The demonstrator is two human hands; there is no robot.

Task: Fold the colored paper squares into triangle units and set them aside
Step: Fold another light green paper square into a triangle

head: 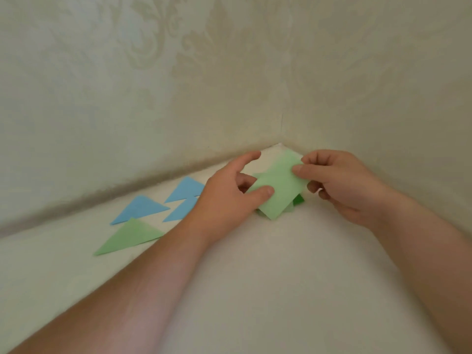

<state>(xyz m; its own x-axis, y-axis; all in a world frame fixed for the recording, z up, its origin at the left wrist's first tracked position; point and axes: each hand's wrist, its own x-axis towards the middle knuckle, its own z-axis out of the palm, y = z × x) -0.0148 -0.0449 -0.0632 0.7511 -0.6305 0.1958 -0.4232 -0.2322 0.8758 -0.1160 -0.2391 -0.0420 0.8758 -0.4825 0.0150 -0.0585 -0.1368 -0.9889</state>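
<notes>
A light green square (279, 186) is held just above the stack (297, 200) in the corner of the white surface (255, 277). It is pinched at its near-left part by the left hand (229, 192), thumb on top, and at its right edge by the right hand (342, 185), fingers curled round the paper. No crease is visible yet; the fold is judged as just starting.

Four finished triangles are set aside to the left: three blue (139, 209) (186, 189) (180, 209) and one green (127, 237). The rightmost blue ones lie partly hidden by the left wrist.

Risks: corners could be mismatched if the two pinches are brought together unevenly, giving a skewed triangle. Thin paper could be crumpled by too tight a pinch. A second sheet could be dragged off the stack. The set-aside blue triangles could be shoved by the left wrist.
</notes>
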